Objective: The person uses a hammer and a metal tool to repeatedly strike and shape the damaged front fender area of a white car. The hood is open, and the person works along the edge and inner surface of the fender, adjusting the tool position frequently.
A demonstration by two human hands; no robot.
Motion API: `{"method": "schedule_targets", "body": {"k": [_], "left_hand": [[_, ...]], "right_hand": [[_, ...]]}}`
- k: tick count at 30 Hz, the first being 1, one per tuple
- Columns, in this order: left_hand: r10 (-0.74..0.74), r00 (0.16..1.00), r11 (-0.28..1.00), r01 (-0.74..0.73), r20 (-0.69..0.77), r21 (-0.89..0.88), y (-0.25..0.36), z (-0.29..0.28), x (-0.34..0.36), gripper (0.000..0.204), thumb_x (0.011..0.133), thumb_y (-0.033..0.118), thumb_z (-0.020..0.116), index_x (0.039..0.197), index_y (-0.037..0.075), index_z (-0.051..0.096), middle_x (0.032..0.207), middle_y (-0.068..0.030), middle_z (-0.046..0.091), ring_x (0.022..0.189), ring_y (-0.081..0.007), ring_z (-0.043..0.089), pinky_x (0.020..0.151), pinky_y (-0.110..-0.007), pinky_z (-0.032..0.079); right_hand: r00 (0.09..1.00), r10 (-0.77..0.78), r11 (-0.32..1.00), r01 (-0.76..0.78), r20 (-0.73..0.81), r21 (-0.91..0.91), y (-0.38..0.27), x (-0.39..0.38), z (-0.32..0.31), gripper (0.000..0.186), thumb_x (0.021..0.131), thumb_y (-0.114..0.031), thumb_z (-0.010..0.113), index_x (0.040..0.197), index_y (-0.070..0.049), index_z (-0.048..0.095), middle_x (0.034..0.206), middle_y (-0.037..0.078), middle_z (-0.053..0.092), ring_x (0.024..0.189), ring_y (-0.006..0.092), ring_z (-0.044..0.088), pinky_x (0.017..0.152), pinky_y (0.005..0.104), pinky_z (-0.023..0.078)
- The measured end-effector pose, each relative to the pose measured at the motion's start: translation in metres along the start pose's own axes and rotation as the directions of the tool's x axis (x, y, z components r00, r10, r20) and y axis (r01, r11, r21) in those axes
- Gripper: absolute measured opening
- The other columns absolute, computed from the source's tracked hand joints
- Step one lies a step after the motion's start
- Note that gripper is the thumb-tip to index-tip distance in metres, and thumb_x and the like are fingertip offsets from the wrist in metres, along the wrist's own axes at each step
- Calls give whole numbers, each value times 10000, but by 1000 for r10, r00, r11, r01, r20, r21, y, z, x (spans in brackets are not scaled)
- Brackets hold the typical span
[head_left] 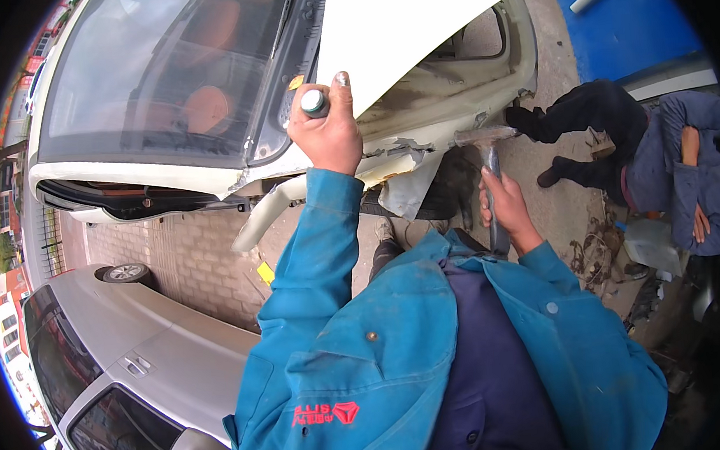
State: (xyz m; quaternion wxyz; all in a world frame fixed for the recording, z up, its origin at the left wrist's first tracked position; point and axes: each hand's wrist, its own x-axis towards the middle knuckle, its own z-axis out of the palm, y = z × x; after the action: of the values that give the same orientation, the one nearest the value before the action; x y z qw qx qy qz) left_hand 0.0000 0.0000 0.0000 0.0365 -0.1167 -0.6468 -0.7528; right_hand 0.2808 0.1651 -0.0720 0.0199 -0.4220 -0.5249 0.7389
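Note:
My left hand [326,128] is wrapped round an upright tool with a round, pale-topped end [314,101], beside the windshield's lower corner and a raised white panel [390,17] of a cream car; the tool's lower part is hidden by my fist. My right hand [507,204] grips a steel hammer [489,158], its long head level with the crumpled, torn body metal [398,147] below the panel. A bent cream strip [261,219] hangs under my left wrist, and a pale loose sheet [403,191] hangs below the damage.
A co-worker [686,164] in grey top and dark trousers sits or lies at the right, near a blue board [619,19], a plastic container [650,248] and debris. A silver car [161,344] stands at lower left on paving [155,237]. A yellow object [266,274] lies on the ground.

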Motion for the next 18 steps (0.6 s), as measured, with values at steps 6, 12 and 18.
{"method": "schedule_targets", "body": {"k": [6,12,18], "left_hand": [[41,999,997,-41,-8,63,3,25,13,383,1003,170,843,760,50,572,699,45,557,670,-51,472,617,-261,396],[51,998,997,-52,25,63,4,9,-14,366,1000,159,843,772,37,585,696,36,560,670,-47,474,596,-245,395],[424,862,888,-456,279,57,9,-36,-122,224,1018,15,671,850,23,522,700,-115,601,614,-188,558,586,-341,483]], "right_hand": [[1000,3,997,-3,6,-80,-3,-4,-15,436,1117,-483,633,1040,-62,546,699,18,547,465,112,536,422,301,466],[1000,12,996,-11,12,-83,-2,-2,-18,442,1115,-470,639,1030,-46,549,685,14,544,466,98,532,420,298,467],[1000,22,998,-20,19,-64,4,-3,-30,433,1121,-461,630,1035,-45,550,685,11,541,468,96,535,419,302,468]]}}
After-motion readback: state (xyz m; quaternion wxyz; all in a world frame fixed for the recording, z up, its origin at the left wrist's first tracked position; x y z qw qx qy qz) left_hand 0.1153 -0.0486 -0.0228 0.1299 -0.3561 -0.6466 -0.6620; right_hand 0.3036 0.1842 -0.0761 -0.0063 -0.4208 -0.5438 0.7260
